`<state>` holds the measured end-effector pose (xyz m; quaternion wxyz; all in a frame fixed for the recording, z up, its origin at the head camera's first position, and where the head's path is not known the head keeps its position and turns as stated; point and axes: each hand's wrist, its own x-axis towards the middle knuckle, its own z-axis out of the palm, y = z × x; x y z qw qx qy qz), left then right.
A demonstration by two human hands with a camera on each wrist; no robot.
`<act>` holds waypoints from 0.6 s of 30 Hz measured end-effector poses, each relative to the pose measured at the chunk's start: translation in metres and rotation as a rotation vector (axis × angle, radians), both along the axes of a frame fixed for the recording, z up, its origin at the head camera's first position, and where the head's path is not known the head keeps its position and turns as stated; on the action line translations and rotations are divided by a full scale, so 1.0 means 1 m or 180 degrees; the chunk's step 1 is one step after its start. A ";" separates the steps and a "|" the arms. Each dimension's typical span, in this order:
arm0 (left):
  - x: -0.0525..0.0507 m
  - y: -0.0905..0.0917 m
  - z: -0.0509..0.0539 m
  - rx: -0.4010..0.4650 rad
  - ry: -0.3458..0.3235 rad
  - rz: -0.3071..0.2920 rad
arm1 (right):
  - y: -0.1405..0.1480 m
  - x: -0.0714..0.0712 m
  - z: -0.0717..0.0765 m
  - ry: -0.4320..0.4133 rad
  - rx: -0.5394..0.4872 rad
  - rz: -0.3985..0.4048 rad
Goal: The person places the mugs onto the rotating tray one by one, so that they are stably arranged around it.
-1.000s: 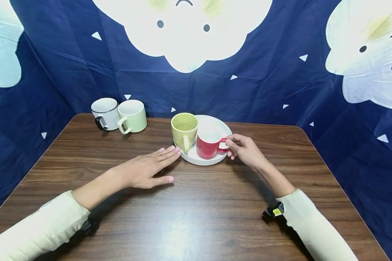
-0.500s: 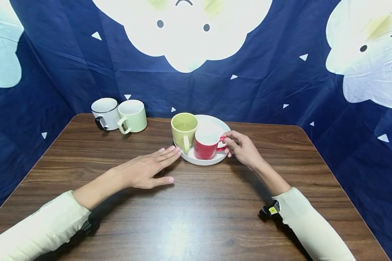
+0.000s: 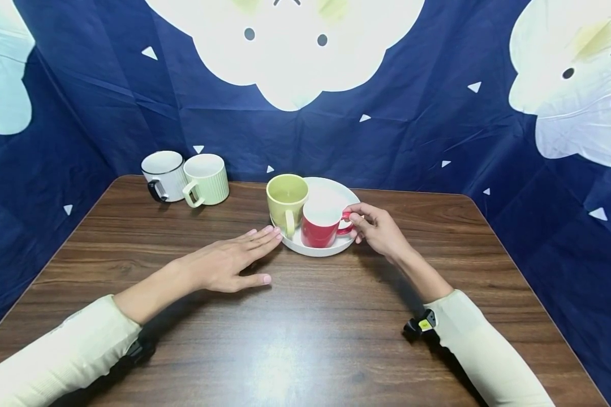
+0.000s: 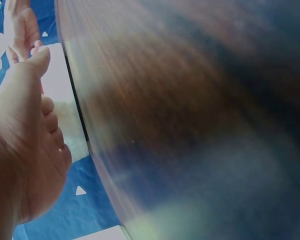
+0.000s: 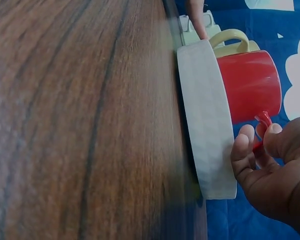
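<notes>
R hand (image 3: 382,233) at far ctr. of worktop (image 3: 305,328): fingers (image 3: 369,217) narrow, pinching handle (image 3: 345,231) of red mug (image 3: 318,233). Said mug upright, inside rim of white dish (image 3: 338,195), handle turned to person's R. Base hidden behind dish wall; can't tell from where I stand if it sits fully on the dish floor. Yellow-green mug (image 3: 285,206) upright in same dish, just beside red mug on L side, handle facing person; contact betw. the two unclear. L hand (image 3: 224,263) back side up, fingers straight & close tog., thumb spread wide from them, tips at dish rim nr. yellow-green mug. Rear L of worktop: pale green mug (image 3: 211,183), ribbed, & white mug (image 3: 170,183) w/ blk. rim and blk. handle, both upright, side by side. Sleeves (image 3: 489,347) cream. Behind worktop: dk. blue cloth (image 3: 412,141) w/ white clouds (image 3: 295,51) & sm. white triangles.
</notes>
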<state>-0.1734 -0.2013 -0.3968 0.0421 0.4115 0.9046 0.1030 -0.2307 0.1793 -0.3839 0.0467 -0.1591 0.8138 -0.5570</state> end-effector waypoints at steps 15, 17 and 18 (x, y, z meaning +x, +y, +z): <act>0.000 0.000 0.001 -0.0014 -0.0045 0.0019 | 0.001 0.003 0.000 -0.0129 -0.0057 0.0079; 0.000 0.000 0.001 -0.0040 -0.0051 0.0037 | 0.001 0.003 -0.001 -0.0086 -0.0004 0.0088; 0.000 0.000 0.001 -0.0048 -0.0054 0.0048 | 0.000 0.003 -0.001 -0.0033 0.0056 0.0086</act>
